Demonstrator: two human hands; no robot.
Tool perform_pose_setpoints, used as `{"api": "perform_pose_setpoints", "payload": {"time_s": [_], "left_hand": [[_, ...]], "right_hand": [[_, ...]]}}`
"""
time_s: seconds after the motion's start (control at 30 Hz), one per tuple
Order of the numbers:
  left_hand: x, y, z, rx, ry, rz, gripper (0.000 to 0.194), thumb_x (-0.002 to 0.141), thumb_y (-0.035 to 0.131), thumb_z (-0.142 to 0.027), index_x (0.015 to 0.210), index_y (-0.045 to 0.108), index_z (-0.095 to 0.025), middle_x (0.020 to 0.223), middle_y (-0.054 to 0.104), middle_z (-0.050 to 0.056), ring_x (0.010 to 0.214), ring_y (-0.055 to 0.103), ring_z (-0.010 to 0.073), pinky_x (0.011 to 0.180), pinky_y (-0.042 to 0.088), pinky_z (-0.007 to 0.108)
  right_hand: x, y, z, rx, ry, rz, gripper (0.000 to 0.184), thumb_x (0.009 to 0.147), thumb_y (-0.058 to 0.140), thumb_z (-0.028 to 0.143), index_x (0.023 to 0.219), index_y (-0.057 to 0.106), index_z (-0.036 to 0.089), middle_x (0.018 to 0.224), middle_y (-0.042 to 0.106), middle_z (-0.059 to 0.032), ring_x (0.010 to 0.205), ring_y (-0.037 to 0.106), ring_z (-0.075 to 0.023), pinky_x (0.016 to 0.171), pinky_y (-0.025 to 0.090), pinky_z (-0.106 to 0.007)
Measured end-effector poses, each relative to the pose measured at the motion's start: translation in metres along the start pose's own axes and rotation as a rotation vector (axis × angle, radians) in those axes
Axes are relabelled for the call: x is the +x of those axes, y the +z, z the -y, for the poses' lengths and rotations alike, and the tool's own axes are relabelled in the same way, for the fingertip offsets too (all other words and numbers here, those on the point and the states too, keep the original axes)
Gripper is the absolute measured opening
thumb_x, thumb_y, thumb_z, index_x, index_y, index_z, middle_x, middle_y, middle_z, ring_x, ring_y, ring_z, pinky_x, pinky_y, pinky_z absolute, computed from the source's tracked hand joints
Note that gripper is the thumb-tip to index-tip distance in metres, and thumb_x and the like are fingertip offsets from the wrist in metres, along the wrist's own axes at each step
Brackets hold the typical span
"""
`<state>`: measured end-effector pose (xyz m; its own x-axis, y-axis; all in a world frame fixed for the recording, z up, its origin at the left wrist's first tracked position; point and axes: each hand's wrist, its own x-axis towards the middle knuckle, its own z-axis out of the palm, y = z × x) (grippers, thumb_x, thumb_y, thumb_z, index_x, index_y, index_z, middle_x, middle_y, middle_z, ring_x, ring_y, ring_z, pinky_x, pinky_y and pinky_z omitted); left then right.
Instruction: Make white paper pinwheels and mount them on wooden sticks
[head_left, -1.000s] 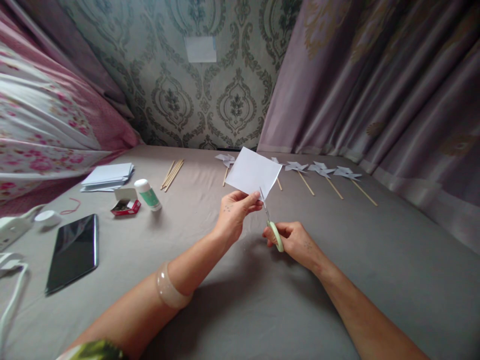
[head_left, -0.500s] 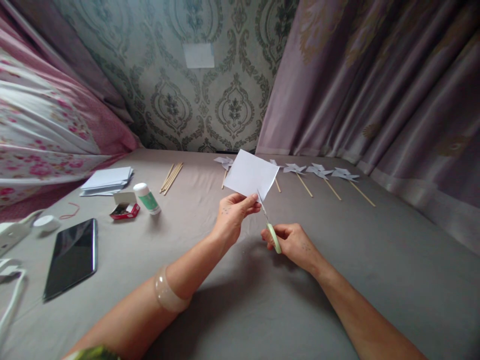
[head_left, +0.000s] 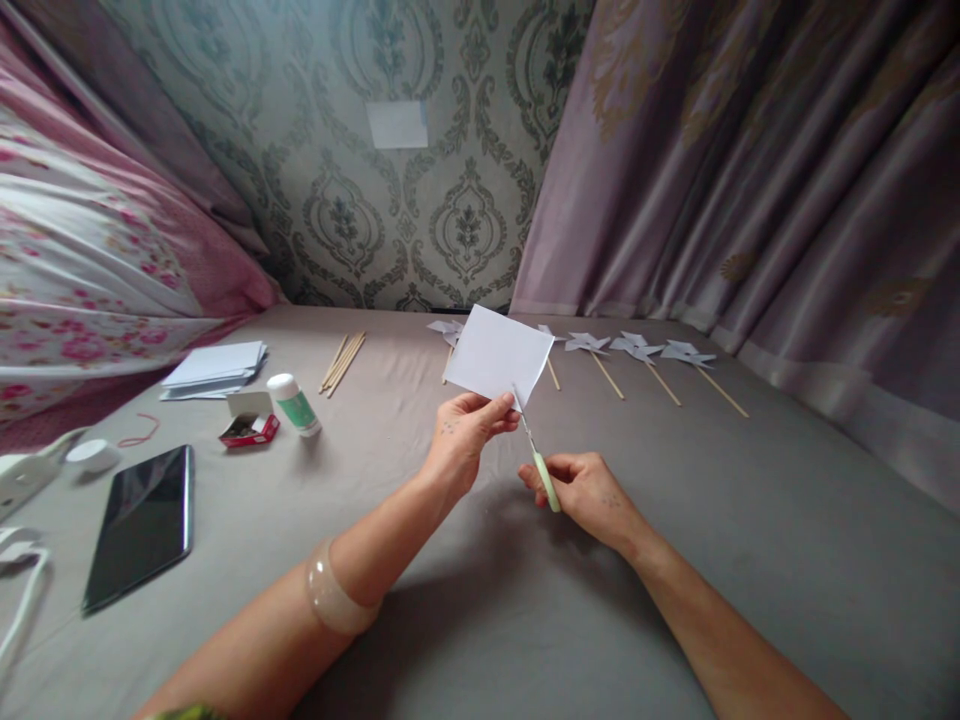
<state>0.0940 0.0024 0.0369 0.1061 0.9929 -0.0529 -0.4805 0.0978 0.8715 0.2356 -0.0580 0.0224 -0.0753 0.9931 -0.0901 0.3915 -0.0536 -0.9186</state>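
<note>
1. My left grip [head_left: 461, 430] is closed on the white sheet of paper [head_left: 499, 350], pinching its near edge between thumb and fingers; the sheet rises tilted just beyond my fingertips, above the grey cloth [head_left: 420, 620].
2. My right grip [head_left: 585, 490] is closed around the pale green handle of the scissors [head_left: 547, 480]. It sits lower than my left grip and to its right, and the blades reach up from it to the sheet's near corner, right beside my left thumb.
3. Beyond both grips lies a row of paper pinwheels [head_left: 636, 346] on sticks; the sheet I hold partly hides two of them.
4. Left of my left grip, and farther away, lie loose wooden sticks [head_left: 343, 363]. Nearer than those stands a white-and-green bottle [head_left: 298, 408], just beside a small red box [head_left: 251, 427] with its flap raised.
5. Well to the left of my left grip are a stack of paper [head_left: 214, 368], a red string [head_left: 141, 430], a round white cap [head_left: 91, 456] and a dark-screened tablet [head_left: 142, 525].
</note>
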Motion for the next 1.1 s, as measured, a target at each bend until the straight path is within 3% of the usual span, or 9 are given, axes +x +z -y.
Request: {"api": "perform_pose_setpoints", "payload": {"time_s": [1.1], "left_hand": [[-0.0035,0.0047,-0.0008,-0.019,-0.076,0.029,0.028,0.051,0.085,-0.026,0.061,0.065,-0.009,0.061,0.063,0.004,0.057,0.059,0.0112,0.062,0.049,0.027]], "right_hand": [[0.0004,0.0007,-0.0002,0.013,-0.007,-0.028,0.045,0.07,0.063,0.059,0.054,0.058,0.017,0.052,0.055,0.0003,0.051,0.046,-0.0113,0.052,0.037,-0.025]]}}
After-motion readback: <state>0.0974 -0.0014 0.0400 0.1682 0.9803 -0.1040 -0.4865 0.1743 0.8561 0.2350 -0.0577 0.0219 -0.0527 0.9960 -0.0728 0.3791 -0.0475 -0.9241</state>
